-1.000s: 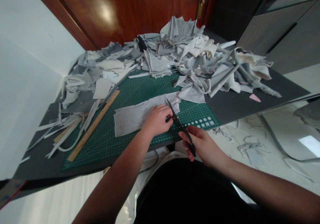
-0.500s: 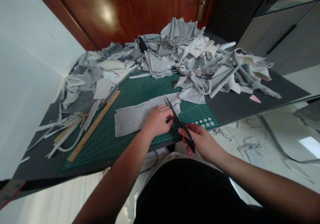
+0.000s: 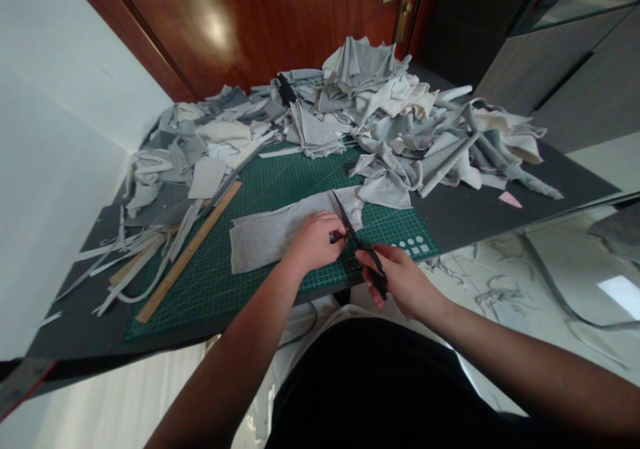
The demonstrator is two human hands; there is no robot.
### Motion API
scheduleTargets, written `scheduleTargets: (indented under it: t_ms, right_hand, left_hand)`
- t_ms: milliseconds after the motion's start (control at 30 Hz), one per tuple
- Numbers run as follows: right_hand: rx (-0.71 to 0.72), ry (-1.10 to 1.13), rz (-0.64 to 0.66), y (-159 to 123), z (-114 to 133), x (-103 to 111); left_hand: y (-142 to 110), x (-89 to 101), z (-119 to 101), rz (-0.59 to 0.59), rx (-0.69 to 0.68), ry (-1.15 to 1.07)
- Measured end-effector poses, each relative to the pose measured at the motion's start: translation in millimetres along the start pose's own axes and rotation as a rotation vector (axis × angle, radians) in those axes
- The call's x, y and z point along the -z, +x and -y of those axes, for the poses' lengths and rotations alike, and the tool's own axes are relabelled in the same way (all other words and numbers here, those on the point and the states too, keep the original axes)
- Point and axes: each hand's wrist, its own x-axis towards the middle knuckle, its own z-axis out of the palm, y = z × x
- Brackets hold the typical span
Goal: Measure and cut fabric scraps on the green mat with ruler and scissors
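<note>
A light grey strip of fabric (image 3: 265,232) lies flat across the green cutting mat (image 3: 280,189). My left hand (image 3: 315,242) presses on the strip's right part, fingers curled over the cloth. My right hand (image 3: 397,279) grips the handles of black scissors (image 3: 356,237), near the mat's front edge. The blades point away from me and run along the strip's right end, beside my left fingers. How far the blades are apart I cannot tell.
A big heap of grey and cream fabric scraps (image 3: 390,115) covers the back of the dark table (image 3: 525,195). A wooden ruler (image 3: 190,252) lies diagonally on the mat's left side, with thin cut strips (image 3: 130,262) beside it. A wooden door (image 3: 260,22) stands behind.
My right hand has pushed the scissors a little forward and left along the fabric's right end. My left hand has stayed pressed on the strip.
</note>
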Motion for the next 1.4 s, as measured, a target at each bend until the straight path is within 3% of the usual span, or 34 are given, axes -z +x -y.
scheduleTargets:
  t_ms: [1400]
  right_hand:
    - [0.053, -0.089, 0.002, 29.0, 16.2, -3.9]
  left_hand:
    - [2.0, 4.8, -5.0, 0.08, 0.077, 0.031]
